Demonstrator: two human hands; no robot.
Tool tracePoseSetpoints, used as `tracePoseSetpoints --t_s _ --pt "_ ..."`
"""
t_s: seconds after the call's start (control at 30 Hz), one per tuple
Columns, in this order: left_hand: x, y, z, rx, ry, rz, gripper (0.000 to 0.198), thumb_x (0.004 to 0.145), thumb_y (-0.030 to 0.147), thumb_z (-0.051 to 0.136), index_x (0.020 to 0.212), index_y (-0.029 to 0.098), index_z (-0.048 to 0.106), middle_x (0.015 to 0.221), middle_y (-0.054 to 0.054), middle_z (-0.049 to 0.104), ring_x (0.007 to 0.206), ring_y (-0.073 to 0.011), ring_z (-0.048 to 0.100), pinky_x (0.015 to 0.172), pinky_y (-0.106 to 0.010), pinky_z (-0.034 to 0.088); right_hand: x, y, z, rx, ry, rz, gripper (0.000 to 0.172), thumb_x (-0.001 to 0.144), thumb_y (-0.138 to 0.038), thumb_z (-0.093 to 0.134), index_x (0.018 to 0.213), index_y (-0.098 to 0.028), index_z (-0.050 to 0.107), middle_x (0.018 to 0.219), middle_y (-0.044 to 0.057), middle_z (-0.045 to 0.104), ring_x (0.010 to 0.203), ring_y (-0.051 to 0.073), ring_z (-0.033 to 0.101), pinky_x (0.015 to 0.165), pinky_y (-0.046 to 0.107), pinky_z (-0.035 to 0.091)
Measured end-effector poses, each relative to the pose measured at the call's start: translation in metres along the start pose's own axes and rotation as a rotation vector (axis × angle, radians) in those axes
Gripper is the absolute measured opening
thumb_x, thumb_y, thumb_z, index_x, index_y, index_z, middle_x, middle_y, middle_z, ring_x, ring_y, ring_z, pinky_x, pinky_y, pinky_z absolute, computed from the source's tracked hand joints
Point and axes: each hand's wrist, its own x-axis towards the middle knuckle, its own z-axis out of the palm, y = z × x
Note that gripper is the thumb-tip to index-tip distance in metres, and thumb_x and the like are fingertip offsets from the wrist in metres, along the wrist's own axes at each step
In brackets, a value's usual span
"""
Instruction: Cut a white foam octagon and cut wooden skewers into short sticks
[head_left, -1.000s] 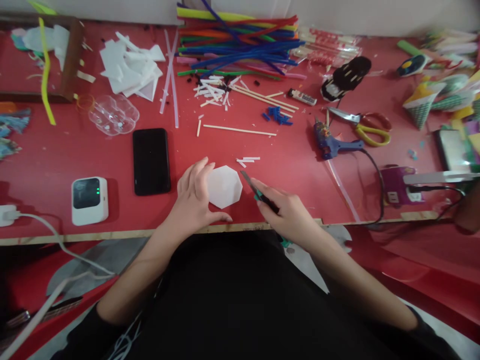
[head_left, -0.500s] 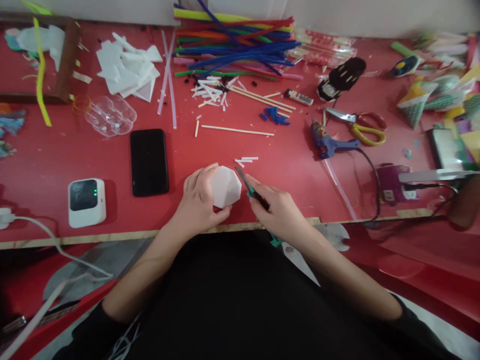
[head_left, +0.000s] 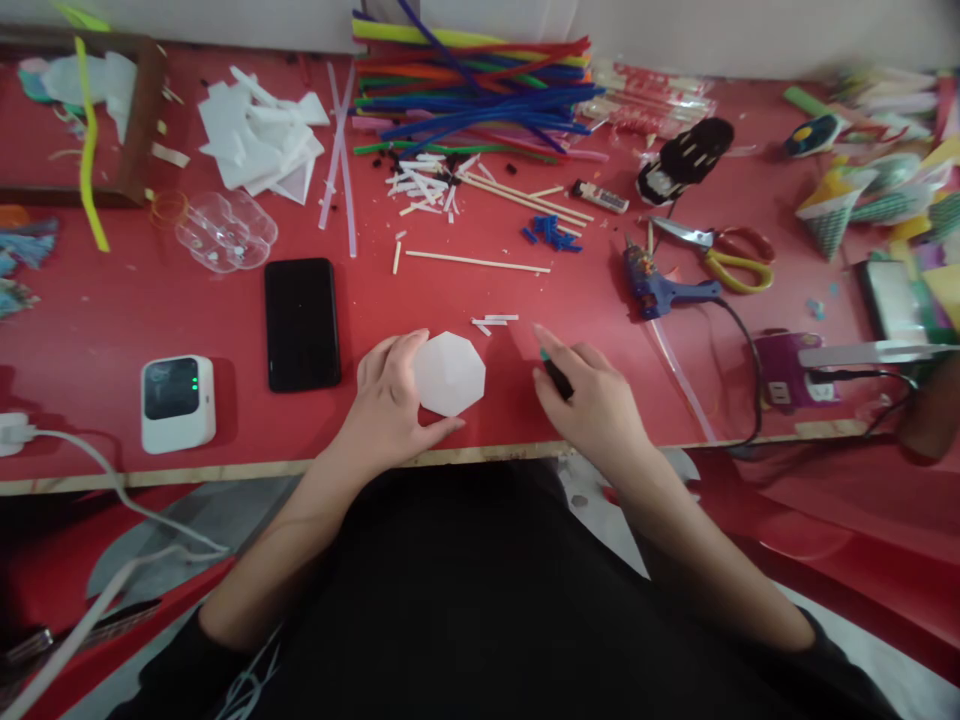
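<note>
A white octagonal foam piece (head_left: pixel 450 374) lies on the red table (head_left: pixel 112 310) near its front edge. My left hand (head_left: pixel 390 400) rests on the piece's left side, thumb below and fingers curled over its edge, gripping it. My right hand (head_left: pixel 592 400) is to the right of the piece, apart from it, closed round a green-and-black craft knife (head_left: pixel 553 372) whose tip points away toward the far left. A few small white strips (head_left: pixel 495 321) lie just beyond the piece.
A black phone (head_left: pixel 301 322) and a white device (head_left: pixel 178 400) sit to the left. A blue glue gun (head_left: pixel 660 285), scissors (head_left: pixel 724 255), wooden sticks (head_left: pixel 480 262), coloured pipe cleaners (head_left: pixel 472 90), white foam scraps (head_left: pixel 259 135) and a clear plastic tray (head_left: pixel 225 232) lie farther back.
My right hand has drawn the knife away from the piece's right edge, off to the right. The left hand has laid the piece back flat on the table.
</note>
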Motion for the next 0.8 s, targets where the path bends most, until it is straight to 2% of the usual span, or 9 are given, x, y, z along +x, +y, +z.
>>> tracePoseSetpoints --t_s 0.1,0.17,0.23,0.3,0.4,0.53,0.6,0.7,0.8 --pt "0.005 0.007 0.001 -0.216 0.071 -0.099 0.103 0.07 0.046 0.086 0.149 0.02 0.026 0.147 -0.022 0.048 0.138 -0.0415 0.045 0.116 -0.063 0.031 0.005 0.01 -0.001 -0.138 0.012 0.086 0.052 0.096 -0.035 0.05 0.147 -0.029 0.058 0.101 0.009 0.063 0.074 0.021 0.059 0.06 0.032 0.045" --pt "0.011 0.014 -0.002 -0.58 0.095 -0.235 0.099 0.07 0.049 0.084 0.147 0.023 0.026 0.142 -0.019 0.052 0.134 -0.0372 0.051 0.112 -0.058 0.038 0.009 0.016 -0.001 -0.21 -0.004 0.138 0.051 0.097 -0.038 0.049 0.147 -0.03 0.057 0.105 0.01 0.061 0.073 0.021 0.058 0.057 0.032 0.043" --pt "0.018 0.022 -0.01 -1.072 0.051 -0.425 0.087 0.076 0.061 0.072 0.145 0.027 0.032 0.136 -0.015 0.059 0.127 -0.0352 0.059 0.102 -0.053 0.048 0.013 0.023 -0.001 -0.255 -0.01 0.175 0.051 0.098 -0.041 0.048 0.147 -0.03 0.057 0.107 0.011 0.06 0.073 0.022 0.058 0.057 0.033 0.043" --pt "0.024 0.029 -0.018 -1.537 -0.057 -0.596 0.08 0.08 0.073 0.054 0.143 0.027 0.039 0.136 -0.015 0.061 0.122 -0.0368 0.063 0.088 -0.048 0.054 0.018 0.03 0.0 -0.279 0.011 0.169 0.051 0.099 -0.042 0.046 0.146 -0.029 0.058 0.105 0.012 0.06 0.078 0.025 0.059 0.062 0.036 0.047" --pt "0.027 0.033 -0.026 -1.934 -0.14 -0.71 0.078 0.082 0.068 0.049 0.146 0.025 0.042 0.14 -0.015 0.061 0.124 -0.0368 0.063 0.079 -0.038 0.054 0.026 0.038 0.002 -0.298 0.13 0.066 0.048 0.098 -0.041 0.047 0.138 -0.022 0.065 0.11 0.016 0.059 0.096 0.031 0.059 0.083 0.046 0.051" --pt "0.025 0.029 -0.024 -2.073 -0.058 -0.782 0.078 0.08 0.052 0.055 0.152 0.026 0.039 0.146 -0.014 0.058 0.13 -0.0373 0.06 0.083 -0.037 0.054 0.035 0.026 0.014 -0.163 0.239 -0.125 0.043 0.098 -0.035 0.047 0.132 -0.017 0.067 0.121 0.019 0.06 0.109 0.033 0.056 0.099 0.052 0.048" --pt "0.024 0.025 -0.023 -2.083 -0.021 -0.798 0.079 0.079 0.046 0.055 0.153 0.026 0.039 0.148 -0.014 0.057 0.133 -0.0382 0.058 0.092 -0.041 0.053 0.038 0.011 0.023 -0.113 0.207 -0.201 0.045 0.099 -0.036 0.047 0.136 -0.015 0.064 0.125 0.02 0.061 0.117 0.035 0.055 0.103 0.054 0.046" --pt "0.022 0.019 -0.022 -2.083 0.027 -0.781 0.079 0.078 0.042 0.055 0.154 0.025 0.039 0.149 -0.013 0.057 0.137 -0.0395 0.054 0.107 -0.05 0.046 0.042 -0.013 0.038 -0.136 0.152 -0.236 0.061 0.098 -0.044 0.053 0.145 -0.006 0.053 0.134 0.025 0.058 0.127 0.04 0.049 0.108 0.059 0.041" --pt "0.022 0.013 -0.023 -2.087 0.027 -0.742 0.076 0.083 0.047 0.054 0.154 0.024 0.04 0.151 -0.013 0.055 0.137 -0.0416 0.053 0.113 -0.055 0.04 0.05 -0.029 0.045 -0.139 0.107 -0.216 0.061 0.096 -0.042 0.058 0.142 -0.003 0.055 0.131 0.025 0.059 0.119 0.039 0.052 0.106 0.055 0.044"
